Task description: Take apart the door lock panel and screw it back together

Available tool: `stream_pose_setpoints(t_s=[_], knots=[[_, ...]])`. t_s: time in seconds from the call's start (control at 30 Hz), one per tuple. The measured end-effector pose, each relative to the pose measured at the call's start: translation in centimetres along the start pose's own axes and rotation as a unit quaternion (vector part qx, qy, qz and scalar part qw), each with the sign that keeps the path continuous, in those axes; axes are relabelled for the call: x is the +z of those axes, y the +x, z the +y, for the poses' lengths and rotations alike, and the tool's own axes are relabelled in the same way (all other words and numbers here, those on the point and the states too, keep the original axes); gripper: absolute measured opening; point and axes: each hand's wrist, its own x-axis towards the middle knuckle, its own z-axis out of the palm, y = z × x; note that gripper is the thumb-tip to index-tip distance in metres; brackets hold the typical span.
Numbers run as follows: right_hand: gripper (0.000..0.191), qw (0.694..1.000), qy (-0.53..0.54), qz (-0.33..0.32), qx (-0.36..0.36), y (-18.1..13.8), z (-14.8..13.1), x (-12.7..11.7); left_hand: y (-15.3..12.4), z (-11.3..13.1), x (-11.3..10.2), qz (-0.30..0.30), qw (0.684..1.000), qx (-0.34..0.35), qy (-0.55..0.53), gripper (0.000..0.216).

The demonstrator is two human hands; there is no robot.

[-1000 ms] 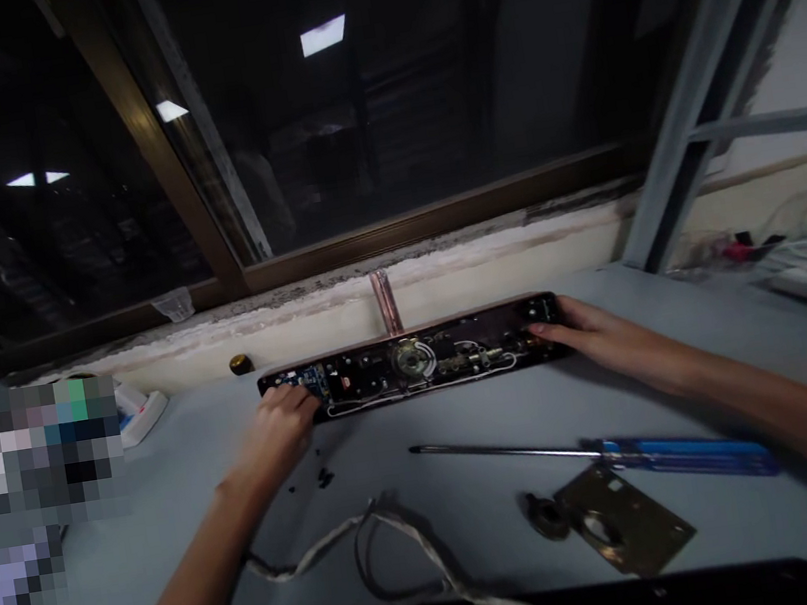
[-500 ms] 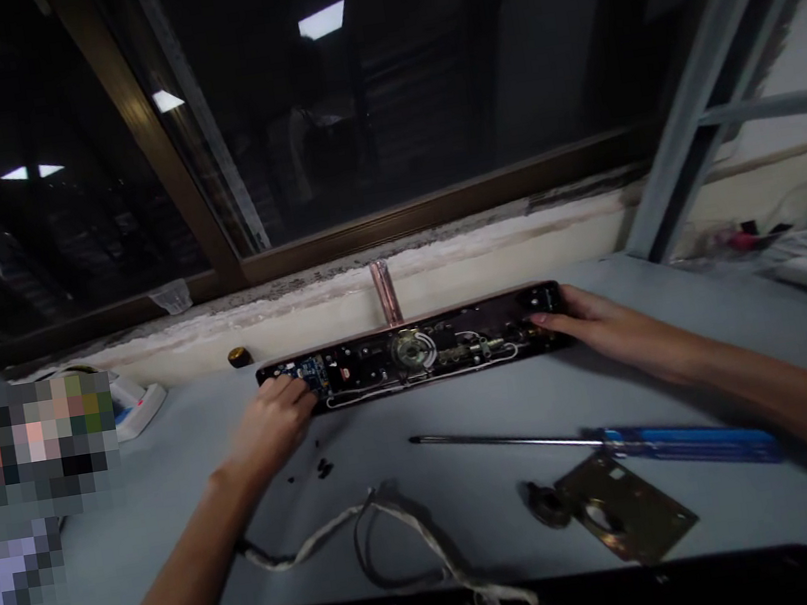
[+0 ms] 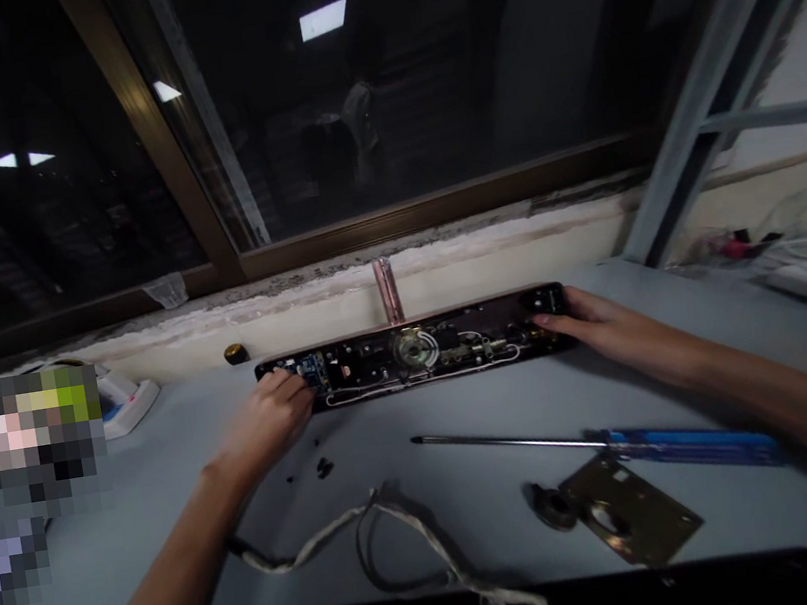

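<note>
In the head view, a long black housing sits across the grey table, its wiring exposed. The left hand has its left end, fingers curled by the blue circuit board; their tips are too dim for me to make out. The right hand grips the other end, thumb across its face. Nearer lies a blue-handled screwdriver, just beside a metal plate.
</note>
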Motion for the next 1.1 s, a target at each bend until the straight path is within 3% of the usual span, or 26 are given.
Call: stream_pose_setpoints(t_s=[0.3, 0.9, 1.1], knots=[[0.03, 1.0, 0.009, 0.005, 0.013, -0.1, -0.3, 0.2, -0.3, 0.0, 0.6, 0.035, 0.999, -0.005, -0.018, 0.028], [0.031, 1.0, 0.012, 0.003, 0.009, 0.2, 0.4, 0.1, -0.3, 0.1, 0.9, 0.008, 0.997, -0.078, 0.016, 0.022], [0.029, 1.0, 0.014, -0.001, 0.012, -0.1, -0.1, 0.1, 0.4, 0.8, 0.7, 0.004, 0.979, -0.203, -0.024, 0.017]])
